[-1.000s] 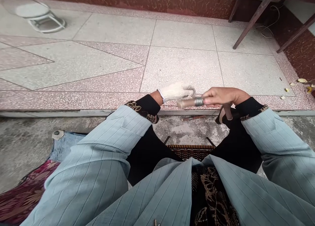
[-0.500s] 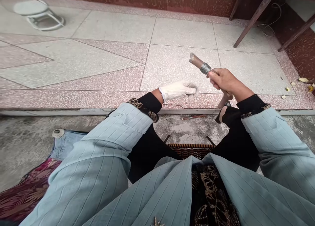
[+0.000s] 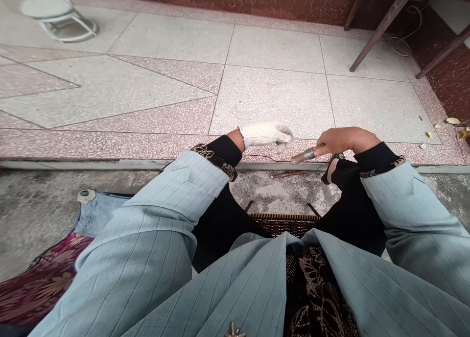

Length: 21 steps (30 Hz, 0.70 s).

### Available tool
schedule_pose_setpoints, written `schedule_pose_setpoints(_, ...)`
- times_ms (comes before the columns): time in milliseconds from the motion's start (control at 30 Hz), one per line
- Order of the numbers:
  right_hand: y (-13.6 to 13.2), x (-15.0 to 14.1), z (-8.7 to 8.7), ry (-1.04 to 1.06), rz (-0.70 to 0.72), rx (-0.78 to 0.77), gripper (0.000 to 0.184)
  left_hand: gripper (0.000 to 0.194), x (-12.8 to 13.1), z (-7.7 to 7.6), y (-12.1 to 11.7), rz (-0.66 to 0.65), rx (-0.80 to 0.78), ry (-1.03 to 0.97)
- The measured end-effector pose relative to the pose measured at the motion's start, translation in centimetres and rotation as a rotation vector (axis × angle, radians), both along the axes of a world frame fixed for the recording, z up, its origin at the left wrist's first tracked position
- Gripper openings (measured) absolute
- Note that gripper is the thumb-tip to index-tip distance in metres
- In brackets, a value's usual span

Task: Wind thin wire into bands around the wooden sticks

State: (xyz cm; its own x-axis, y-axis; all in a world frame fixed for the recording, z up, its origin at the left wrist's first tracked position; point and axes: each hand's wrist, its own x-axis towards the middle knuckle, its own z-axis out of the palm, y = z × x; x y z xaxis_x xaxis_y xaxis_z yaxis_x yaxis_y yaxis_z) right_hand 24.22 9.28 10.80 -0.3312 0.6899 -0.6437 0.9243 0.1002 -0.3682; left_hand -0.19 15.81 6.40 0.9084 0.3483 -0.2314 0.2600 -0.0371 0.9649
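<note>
My left hand [image 3: 270, 135], in a white knitted glove, hovers over the front of the tiled ledge with its fingers curled in; whatever they may hold is too small to make out. Bare and closed, my right hand [image 3: 343, 140] grips a brown stick with wire wound round it [image 3: 305, 154]. The stick tilts down to the left, its free end close to the ledge's edge. A thin dark wire [image 3: 262, 156] runs along the ledge beneath my hands.
Brown sticks [image 3: 289, 174] lie on the concrete below the ledge. A woven seat [image 3: 288, 224] shows between my legs. A white stool [image 3: 66, 18] stands at the far left. Wooden table legs [image 3: 380, 26] are at the upper right; yellowish scraps [image 3: 429, 134] lie at the right.
My right hand has swung the wire-wound stick down from a raised position, so its end now points low and left near the ledge's edge. My left hand has barely moved.
</note>
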Motion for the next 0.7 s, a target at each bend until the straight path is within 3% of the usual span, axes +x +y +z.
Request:
schedule_pose_setpoints(100, 0.7, 0.3, -0.9, 0.008, -0.242, 0.339, 0.04, 0.016, -0.1, 0.3, -0.3, 0.029, -0.122, -0.025)
schedule_pose_setpoints(200, 0.8, -0.1, -0.6, 0.25, -0.466, 0.537, 0.035, 0.02, -0.4, 0.6, -0.5, 0.052, -0.26, -0.099)
schedule_pose_setpoints(300, 0.2, -1.0, 0.7, 0.591, -0.598, 0.406, 0.038, 0.024, -0.6, 0.7, -0.6, 0.085, -0.3, -0.166)
schedule_pose_setpoints(433, -0.6, -1.5, 2.4, 0.919, -0.661, 0.233, 0.053, 0.034, -0.7, 0.3, -0.7, 0.135, -0.33, -0.182)
schedule_pose_setpoints(567, -1.0, -1.3, 3.2, 1.054, -0.66, 0.127, 0.064, 0.036, -0.7, 0.1, -0.5, 0.243, -0.292, -0.22)
schedule_pose_setpoints(700, -1.4, -1.3, 2.9, 1.129, -0.611, 0.055, 0.068, 0.023, -0.9, 0.6, -0.5, 0.195, -0.228, -0.266)
